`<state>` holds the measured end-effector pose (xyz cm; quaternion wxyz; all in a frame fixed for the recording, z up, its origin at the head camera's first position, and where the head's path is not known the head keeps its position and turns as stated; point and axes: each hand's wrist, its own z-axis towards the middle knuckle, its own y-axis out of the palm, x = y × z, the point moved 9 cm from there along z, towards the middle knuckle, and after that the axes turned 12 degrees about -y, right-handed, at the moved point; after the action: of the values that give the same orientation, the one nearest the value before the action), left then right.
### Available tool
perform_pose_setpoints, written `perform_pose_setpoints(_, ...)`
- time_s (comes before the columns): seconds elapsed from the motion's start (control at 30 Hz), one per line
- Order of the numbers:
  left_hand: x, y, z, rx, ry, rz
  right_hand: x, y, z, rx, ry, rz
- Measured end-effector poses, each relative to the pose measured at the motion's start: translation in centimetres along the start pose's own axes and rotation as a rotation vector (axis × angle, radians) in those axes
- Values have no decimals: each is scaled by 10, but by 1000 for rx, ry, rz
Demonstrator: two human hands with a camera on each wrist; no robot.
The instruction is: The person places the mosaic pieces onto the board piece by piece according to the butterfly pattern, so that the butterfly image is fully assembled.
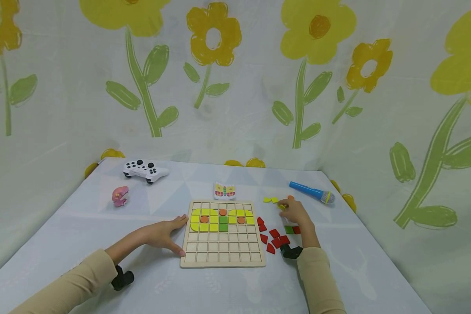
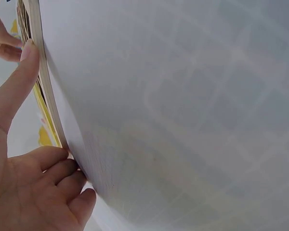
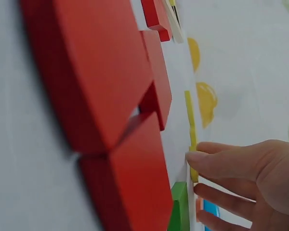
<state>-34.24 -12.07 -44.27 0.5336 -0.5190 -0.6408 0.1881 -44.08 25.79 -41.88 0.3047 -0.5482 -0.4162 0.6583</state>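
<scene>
My left hand [image 1: 162, 234] is spread along the left edge of a wooden grid board [image 1: 223, 247], thumb at the near corner and fingers farther up; the left wrist view shows the thumb lying against its side [image 2: 50, 108]. On the board's far half lie yellow tiles [image 1: 195, 220], green tiles [image 1: 223, 223] and round orange pieces [image 1: 204, 220]. Beyond the board's right side, my right hand [image 1: 295, 213] pinches a yellow tile [image 3: 194, 173] between thumb and finger, low at the tabletop. Two more yellow tiles [image 1: 271, 200] lie just left of it.
Loose red tiles [image 1: 276, 242] and a green tile [image 1: 288, 229] lie right of the board. A butterfly picture card [image 1: 224, 192] stands behind it. Farther out are a blue microphone [image 1: 312, 192], a white game controller [image 1: 145, 170] and a pink figurine [image 1: 120, 196].
</scene>
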Motion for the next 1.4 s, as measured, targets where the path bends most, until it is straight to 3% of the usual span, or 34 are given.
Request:
perform_pose_setpoints(0.23,0,0,0,-2,-3,3,-3,-3,2,65,-56,49)
perform_pose_setpoints(0.73,1,0,-2,-6,3,-3,-14,-4,5,41,-98,63)
perform_pose_setpoints(1.07,3,0,-3,5,3,2,-56,-6,2,62,-203,73)
perform_pose_setpoints(1.4,4,-1,-4,13,15,6,-111,14,-1,9,-348,106)
